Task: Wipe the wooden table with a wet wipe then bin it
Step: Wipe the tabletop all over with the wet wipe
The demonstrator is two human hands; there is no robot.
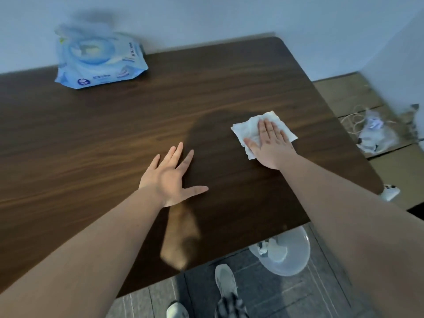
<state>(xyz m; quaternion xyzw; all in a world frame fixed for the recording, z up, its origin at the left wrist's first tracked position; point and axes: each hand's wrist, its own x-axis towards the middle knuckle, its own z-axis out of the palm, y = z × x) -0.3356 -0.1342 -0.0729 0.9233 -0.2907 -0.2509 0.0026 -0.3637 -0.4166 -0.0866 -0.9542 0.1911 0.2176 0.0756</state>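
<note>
A dark wooden table point(96, 138) fills most of the view. My right hand point(271, 143) lies flat, fingers together, pressing a white wet wipe point(246, 128) onto the table's right part. My left hand point(171, 177) rests flat on the wood near the middle, fingers spread, holding nothing. A pale round bin point(291, 253) with crumpled white tissue inside stands on the floor, partly under the table's near right edge.
A blue wet-wipe pack point(98, 60) lies at the table's far left, by the wall. My feet in light shoes point(226, 280) stand on grey floor tiles. Cardboard boxes point(344, 95), a plastic bag point(376, 131) and cords sit to the right.
</note>
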